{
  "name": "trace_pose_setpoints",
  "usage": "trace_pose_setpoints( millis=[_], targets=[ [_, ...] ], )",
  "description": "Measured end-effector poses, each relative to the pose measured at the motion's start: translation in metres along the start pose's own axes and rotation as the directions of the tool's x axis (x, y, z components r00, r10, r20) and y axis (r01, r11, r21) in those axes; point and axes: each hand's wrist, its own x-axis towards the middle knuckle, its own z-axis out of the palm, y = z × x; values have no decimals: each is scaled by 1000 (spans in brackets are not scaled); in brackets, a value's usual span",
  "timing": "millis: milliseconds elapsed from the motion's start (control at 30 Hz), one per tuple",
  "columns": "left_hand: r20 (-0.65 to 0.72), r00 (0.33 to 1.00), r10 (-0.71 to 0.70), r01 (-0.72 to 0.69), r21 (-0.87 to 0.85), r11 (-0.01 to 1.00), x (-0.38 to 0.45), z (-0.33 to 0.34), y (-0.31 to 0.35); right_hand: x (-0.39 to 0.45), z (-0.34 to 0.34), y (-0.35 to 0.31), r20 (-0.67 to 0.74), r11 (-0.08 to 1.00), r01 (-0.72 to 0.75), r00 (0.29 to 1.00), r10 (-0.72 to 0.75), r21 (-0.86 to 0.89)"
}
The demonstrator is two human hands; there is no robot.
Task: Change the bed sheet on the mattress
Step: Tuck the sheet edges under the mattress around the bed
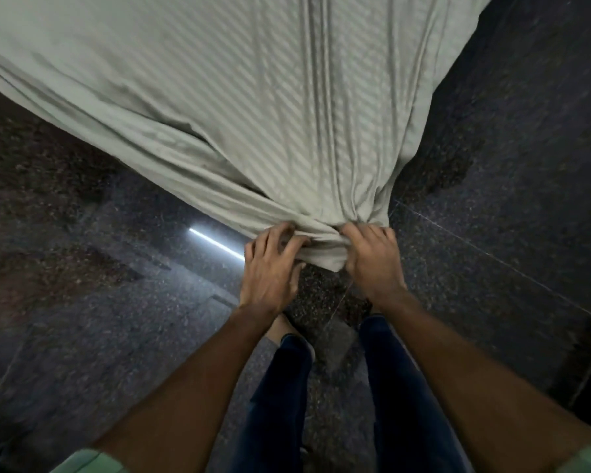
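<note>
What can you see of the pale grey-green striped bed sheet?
The pale grey-green striped bed sheet looks like thin woven cloth with faint diagonal stripes and a lengthwise fold crease. It fills the upper frame, pulled taut into a bunched corner above the dark speckled floor. The left hand and right hand grip that corner.

Pale green short sleeves (93,462), bare forearms, dark blue trousers (277,404), perhaps jeans.

Nothing to read here, honestly. No labels, brand names, numbers or signs anywhere in view. The bed sheet (253,97) only carries a woven stripe pattern, with no lettering on it at all.
</note>
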Motion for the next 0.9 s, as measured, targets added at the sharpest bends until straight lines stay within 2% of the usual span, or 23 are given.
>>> trace_pose_setpoints(
  millis=[133, 200, 267, 300, 367, 433, 500, 567, 600, 633, 667, 700, 733, 767, 800, 833, 900],
  targets=[
    [-54, 998, 22, -31, -174, 984, -1, 9, 11, 8, -19, 30, -176, 993, -117, 978, 110, -26],
    [-46, 999, -14, 5, -193, 981, 6, 12, 19, 11, -28, 38, -220, 999, -46, 975, 43, -7],
    [0, 996, -84, 83, -143, 986, 8, 19, 27, 9, -31, 39, -122, 984, 158, 978, -167, -77],
    [30, 993, -111, 113, -113, 987, 8, 23, 33, 5, -30, 40, -2, 961, 246, 969, -248, -128],
    [72, 984, -160, 165, -73, 984, 7, 31, 41, 1, -27, 41, 250, 932, 315, 931, -266, -181],
    [39, 969, -244, 246, -60, 967, 9, 34, 50, 5, -32, 48, 380, 954, 257, 907, -182, -155],
    [12, 951, -308, 308, -57, 950, 14, 34, 65, 7, -40, 59, 407, 974, 216, 897, -172, -65],
    [-2, 949, -315, 314, -101, 944, 16, 39, 79, -1, -48, 67, 381, 957, 285, 880, -285, 58],
    [-15, 948, -317, 310, -170, 936, 16, 37, 87, -9, -53, 70, 357, 936, 337, 867, -349, 96],
    [4, 929, -371, 354, -314, 881, 15, 43, 95, -18, -58, 74, 323, 920, 377, 862, -391, 108],
    [57, 884, -464, 427, -502, 752, 17, 42, 105, -28, -62, 79, 293, 914, 393, 866, -406, 105],
    [171, 791, -587, 522, -688, 504, 19, 37, 117, -37, -65, 87, 278, 920, 378, 877, -391, 101],
    [319, 656, -684, 574, -799, 178, 23, 32, 130, -48, -68, 96, 278, 933, 344, 891, -360, 103],
    [467, 527, -710, 558, -820, -126, 25, 32, 139, -58, -70, 103, 291, 946, 304, 900, -325, 115],
    [566, 444, -695, 500, -800, -332, 28, 34, 147, -66, -72, 111, 322, 957, 256, 902, -287, 136],
    [616, 396, -681, 446, -778, -443, 30, 39, 152, -73, -72, 118, 364, 967, 189, 900, -241, 173],
    [662, 324, -676, 360, -747, -559, 31, 55, 154, -86, -70, 126, 433, 967, -48, 899, -68, 252]
  ],
)
